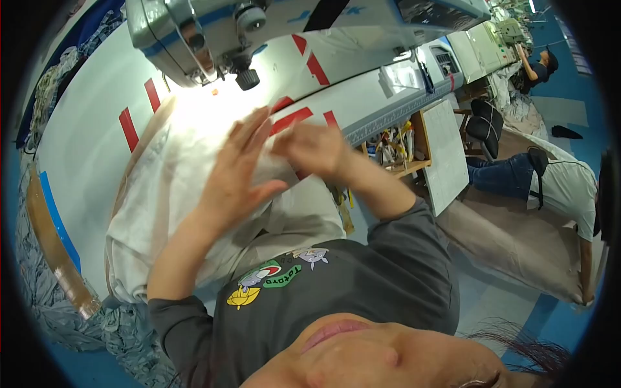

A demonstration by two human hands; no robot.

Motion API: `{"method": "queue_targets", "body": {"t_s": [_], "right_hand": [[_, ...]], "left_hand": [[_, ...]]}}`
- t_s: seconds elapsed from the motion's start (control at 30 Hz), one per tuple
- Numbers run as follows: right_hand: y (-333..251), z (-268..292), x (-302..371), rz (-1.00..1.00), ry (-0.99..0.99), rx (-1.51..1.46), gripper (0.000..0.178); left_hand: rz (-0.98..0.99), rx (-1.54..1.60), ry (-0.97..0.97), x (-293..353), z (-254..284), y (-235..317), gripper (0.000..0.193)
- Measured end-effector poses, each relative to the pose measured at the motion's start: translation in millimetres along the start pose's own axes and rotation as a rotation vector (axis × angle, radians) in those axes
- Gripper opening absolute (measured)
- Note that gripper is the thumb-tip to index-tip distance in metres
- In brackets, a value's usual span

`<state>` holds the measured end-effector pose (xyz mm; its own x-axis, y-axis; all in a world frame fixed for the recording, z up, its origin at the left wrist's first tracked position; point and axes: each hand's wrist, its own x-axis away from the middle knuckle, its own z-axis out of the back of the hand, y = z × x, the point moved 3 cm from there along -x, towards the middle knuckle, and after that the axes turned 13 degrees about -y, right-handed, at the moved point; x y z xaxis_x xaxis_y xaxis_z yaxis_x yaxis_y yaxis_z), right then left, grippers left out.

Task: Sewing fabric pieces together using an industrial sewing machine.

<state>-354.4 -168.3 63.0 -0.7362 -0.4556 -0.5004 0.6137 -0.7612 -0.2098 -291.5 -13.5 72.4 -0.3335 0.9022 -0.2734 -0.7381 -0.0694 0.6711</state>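
Off-white cloth is spread over the sewing table and hangs down toward my lap. Its far part lies under the glaring lamp of a white sewing machine, close to the needle area, where detail is washed out. My left hand is on or just above this cloth, fingers stretched out toward the machine and thumb apart. I cannot tell whether the palm presses on it. To its right, my right hand is smeared by motion above the table's near edge. Whether it holds anything does not show.
Red tape strips mark the white tabletop. A drawer of small tools sits below the right edge, beside a pale board. Blue-grey cloth is heaped at left. A co-worker bends over beige fabric at right.
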Motion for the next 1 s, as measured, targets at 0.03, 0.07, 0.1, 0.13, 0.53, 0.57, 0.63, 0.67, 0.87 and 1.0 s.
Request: {"method": "queue_targets", "body": {"t_s": [0.03,0.07,0.1,0.13,0.53,0.57,0.63,0.67,0.87,1.0], "right_hand": [[-15,12,-10,-0.003,0.014,-0.103,0.016],[-12,20,-15,-0.038,0.133,-0.252,0.012],[2,19,-11,-0.23,0.142,-0.419,0.01],[16,19,-3,-0.431,0.149,-0.584,0.009],[113,-16,-14,-0.615,-0.135,-0.358,0.01],[119,-19,-12,-0.613,-0.138,-0.328,0.013],[123,-23,-12,-0.689,-0.064,-0.449,0.012],[124,-26,-12,-0.683,0.006,-0.493,0.011],[123,-23,-27,-0.669,-0.214,-0.06,0.016],[97,-21,-30,-0.396,-0.104,0.435,0.018]], "left_hand": [[0.058,0.155,-0.066,-5,-5,2,0.082],[0.117,0.308,-0.133,-7,-9,2,0.082],[0.339,0.417,-0.206,-5,-8,-2,0.063],[0.328,0.417,-0.201,-3,-4,-11,0.063],[0.273,-0.22,0.07,9,32,-78,0.025],[0.26,-0.248,0.046,10,32,-82,0.028],[0.253,-0.265,0.071,9,34,-88,0.029],[0.219,-0.284,0.091,9,35,-89,0.03],[0.209,-0.386,0.019,12,40,-99,0.033],[0.237,-0.403,-0.029,13,39,-96,0.033]]}}
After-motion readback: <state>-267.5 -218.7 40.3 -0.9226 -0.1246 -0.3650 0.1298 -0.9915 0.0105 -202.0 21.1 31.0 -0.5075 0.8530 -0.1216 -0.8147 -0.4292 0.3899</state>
